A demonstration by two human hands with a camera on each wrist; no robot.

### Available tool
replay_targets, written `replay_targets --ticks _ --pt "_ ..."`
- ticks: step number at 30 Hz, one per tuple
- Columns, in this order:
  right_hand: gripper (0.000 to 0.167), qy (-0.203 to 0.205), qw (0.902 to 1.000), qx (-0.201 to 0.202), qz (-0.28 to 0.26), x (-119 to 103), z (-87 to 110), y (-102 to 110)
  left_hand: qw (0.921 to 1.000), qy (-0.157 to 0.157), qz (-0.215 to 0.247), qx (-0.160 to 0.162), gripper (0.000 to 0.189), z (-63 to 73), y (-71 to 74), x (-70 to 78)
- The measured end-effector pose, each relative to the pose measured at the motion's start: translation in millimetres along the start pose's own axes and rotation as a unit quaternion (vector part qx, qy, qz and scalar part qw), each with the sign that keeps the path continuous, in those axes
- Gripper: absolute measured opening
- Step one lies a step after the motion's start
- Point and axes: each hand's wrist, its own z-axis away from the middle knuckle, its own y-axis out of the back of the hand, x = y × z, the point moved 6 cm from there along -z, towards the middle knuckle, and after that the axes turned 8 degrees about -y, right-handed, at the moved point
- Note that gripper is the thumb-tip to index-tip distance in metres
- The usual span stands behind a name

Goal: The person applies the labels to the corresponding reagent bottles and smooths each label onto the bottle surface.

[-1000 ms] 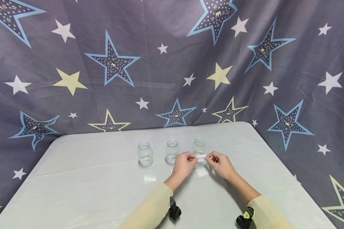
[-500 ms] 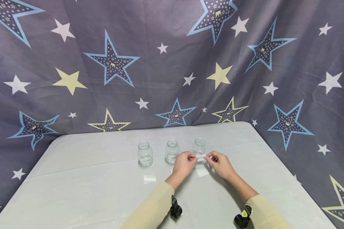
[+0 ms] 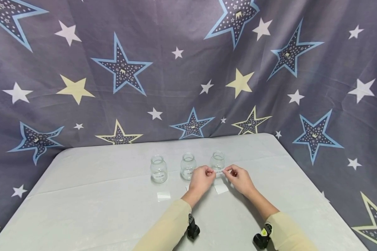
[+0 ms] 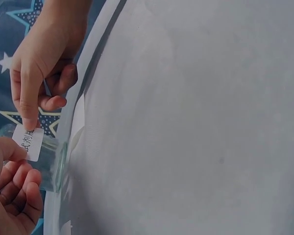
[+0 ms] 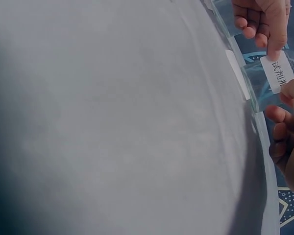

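A small white label (image 4: pixel 33 144) with black printed characters is stretched between both hands. My left hand (image 3: pixel 202 182) pinches one end between thumb and forefinger, and my right hand (image 3: pixel 242 181) pinches the other. In the head view the label overlaps the lower front of the rightmost clear glass jar (image 3: pixel 218 161). In the right wrist view the label (image 5: pixel 275 73) lies flat along the jar wall (image 5: pixel 257 88), its writing facing outward. The fingertips cover both ends of it.
Two more glass jars, the left one (image 3: pixel 158 167) and the middle one (image 3: pixel 187 164), stand in the same row with printed labels low on their fronts. Pieces of white backing paper (image 3: pixel 221 189) lie before the jars, one (image 3: pixel 163 196) at left. A star-patterned curtain (image 3: pixel 176 87) hangs behind the table.
Both hands have edged slightly forward, bringing the label closer over the rightmost jar's front. The right forearm has shifted a little to the left. Jars and backing paper have stayed put.
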Motion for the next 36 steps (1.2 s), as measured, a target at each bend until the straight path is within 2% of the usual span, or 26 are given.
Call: replay_targets --ticks 5,12,19,25,29,32,36 --pt "0.013 -0.007 1.0 0.001 -0.002 1 0.1 -2 0.9999 -0.002 -0.002 0.01 0.007 0.3 -1.2 -0.1" --pt "0.015 -0.004 1.0 0.001 0.001 0 -0.3 -3 0.9991 -0.031 0.001 0.03 0.009 2.6 2.0 2.3" --pt "0.013 -0.011 0.9999 0.006 -0.001 0 0.0 -2 0.9999 0.004 -0.001 0.014 0.009 0.9 -2.0 -4.1" --pt "0.015 -0.014 0.9996 0.026 -0.001 1 0.8 1 0.9998 0.014 -0.013 0.0 0.01 0.7 -3.9 -7.7" --pt "0.015 -0.015 0.9988 0.044 -0.014 1 1.0 4 1.0 0.005 -0.007 0.004 0.011 1.9 -2.6 -6.7" --pt "0.019 -0.014 0.9983 0.046 -0.034 0 0.2 5 1.0 0.005 0.001 0.008 0.012 2.7 -2.2 -6.3" --pt "0.034 -0.01 0.9979 0.031 -0.055 -1 -1.1 4 0.9998 0.021 -0.004 0.005 0.019 3.4 -3.2 -7.4"
